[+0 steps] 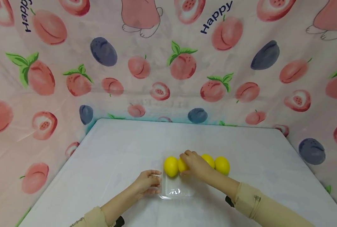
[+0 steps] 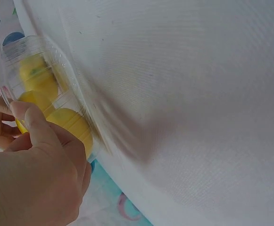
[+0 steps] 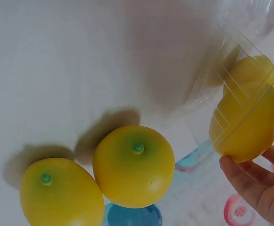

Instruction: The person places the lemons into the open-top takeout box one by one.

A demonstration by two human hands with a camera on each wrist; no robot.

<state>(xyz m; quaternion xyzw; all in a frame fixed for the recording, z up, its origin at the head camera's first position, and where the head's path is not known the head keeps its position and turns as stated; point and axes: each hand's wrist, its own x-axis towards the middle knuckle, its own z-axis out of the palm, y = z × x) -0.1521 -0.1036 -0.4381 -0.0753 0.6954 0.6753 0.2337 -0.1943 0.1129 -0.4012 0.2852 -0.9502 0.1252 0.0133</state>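
A clear plastic container lies on the table. In its far left corner sits a yellow lemon. Beside that one is a second lemon, gripped by the fingers of my right hand, which partly cover it in the head view. At the container's left wall is my left hand, its fingertips touching the outside with the thumb near the rim. Right of the container two more lemons rest on the table, a nearer one and one partly behind my right hand. Green stem nubs show on them.
The table has a white cover, with its far edge against a fruit-printed cloth that hangs at the back and sides. A dark wrist device shows below the right sleeve.
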